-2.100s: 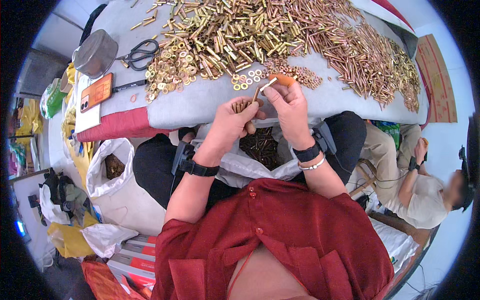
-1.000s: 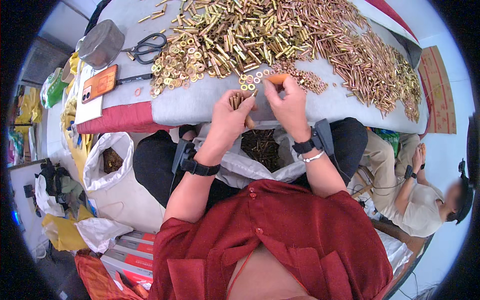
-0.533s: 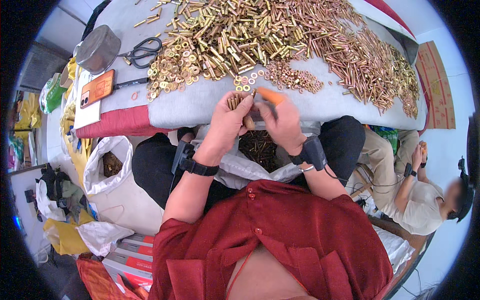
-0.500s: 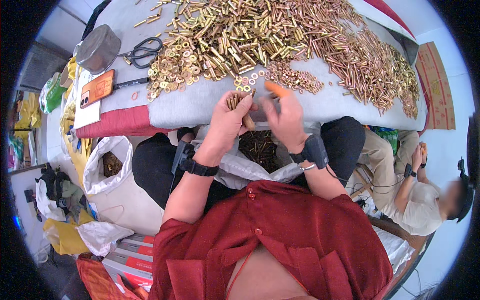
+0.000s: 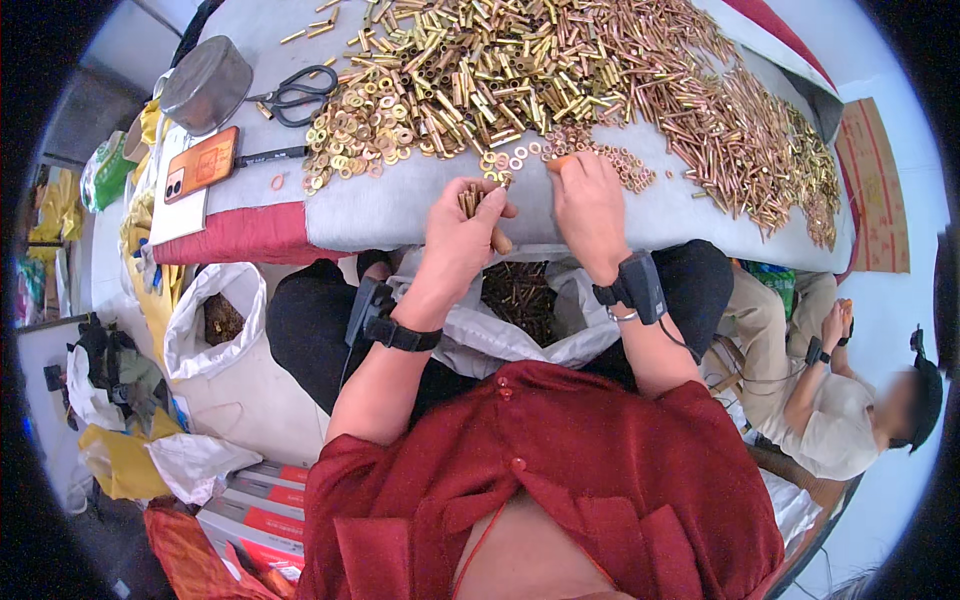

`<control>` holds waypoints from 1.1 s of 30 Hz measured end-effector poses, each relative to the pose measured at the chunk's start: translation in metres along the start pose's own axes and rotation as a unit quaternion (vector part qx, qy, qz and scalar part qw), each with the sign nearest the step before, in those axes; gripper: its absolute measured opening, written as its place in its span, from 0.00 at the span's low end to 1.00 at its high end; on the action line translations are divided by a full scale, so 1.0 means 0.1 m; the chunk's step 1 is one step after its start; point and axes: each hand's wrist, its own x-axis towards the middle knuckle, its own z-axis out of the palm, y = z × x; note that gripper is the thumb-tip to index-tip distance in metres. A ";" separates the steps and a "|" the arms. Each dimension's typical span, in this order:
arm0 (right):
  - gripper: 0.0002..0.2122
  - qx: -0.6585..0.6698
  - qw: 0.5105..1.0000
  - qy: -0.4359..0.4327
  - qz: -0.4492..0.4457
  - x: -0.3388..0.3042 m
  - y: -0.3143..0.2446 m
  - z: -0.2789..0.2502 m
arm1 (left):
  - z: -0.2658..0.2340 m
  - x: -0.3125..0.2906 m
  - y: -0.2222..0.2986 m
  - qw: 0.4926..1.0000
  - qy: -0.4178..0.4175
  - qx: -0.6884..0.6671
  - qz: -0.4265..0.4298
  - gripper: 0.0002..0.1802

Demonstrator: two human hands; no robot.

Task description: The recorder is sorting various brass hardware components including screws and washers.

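The seated operator wears a short-sleeved dark red shirt point(image 5: 540, 420). Between the knees stands an open white woven sack point(image 5: 470, 330), partly filled with dark, slender metal pieces point(image 5: 520, 300).

Above the sack, at the table's front edge, the left hand point(image 5: 462, 228) is closed around a bundle of slender brass-coloured metal rods point(image 5: 470, 203). Thumb and forefinger pinch one further piece, its tip pointing away from the operator. The right hand point(image 5: 590, 205) is apart from the left, its fingers curled downward and drawn close together. An orange cover point(image 5: 566, 161) sheathes one fingertip, at the near edge of a pile of small copper-coloured metal rings point(image 5: 622, 170). From where I stand, I cannot tell whether these fingers grip a ring.

The table carries a grey cloth point(image 5: 390, 215). Just beyond the left hand lie a few loose flat washers point(image 5: 495, 162); left of them is a heap of broad brass-coloured washers point(image 5: 345, 140). Farther left are an orange phone point(image 5: 202, 165), black-handled scissors point(image 5: 300, 95) and a round grey metal pan point(image 5: 207, 85).

Behind the washers spreads a large heap of brass-coloured tubes point(image 5: 470, 75), with thinner reddish metal rods point(image 5: 720, 120) to its right.
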 end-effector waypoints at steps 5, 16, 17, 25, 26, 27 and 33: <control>0.07 0.076 0.997 0.023 -0.027 0.04 -0.07 -0.01 | 0.00 0.02 -0.03 1.000 -0.013 -0.006 0.014 0.09; 0.06 0.492 0.853 -0.035 0.171 -0.06 -0.34 -0.17 | 0.02 0.04 -0.07 0.998 -0.043 0.040 0.037 0.06; 0.06 0.487 0.857 -0.027 0.166 -0.05 -0.35 -0.18 | 0.02 0.04 -0.07 0.998 -0.044 0.036 0.034 0.06; 0.07 0.424 0.894 -0.063 0.128 -0.07 -0.26 -0.21 | 0.05 0.07 -0.19 0.887 0.058 0.333 0.313 0.06; 0.07 0.424 0.890 -0.074 0.152 -0.08 -0.25 -0.20 | 0.07 0.07 -0.19 0.884 0.059 0.335 0.320 0.06; 0.07 0.424 0.890 -0.074 0.152 -0.09 -0.25 -0.19 | 0.08 0.06 -0.17 0.881 0.061 0.338 0.327 0.06; 0.06 0.539 0.806 -0.056 0.239 -0.08 -0.30 -0.21 | 0.13 0.02 -0.07 0.988 0.003 0.114 0.101 0.06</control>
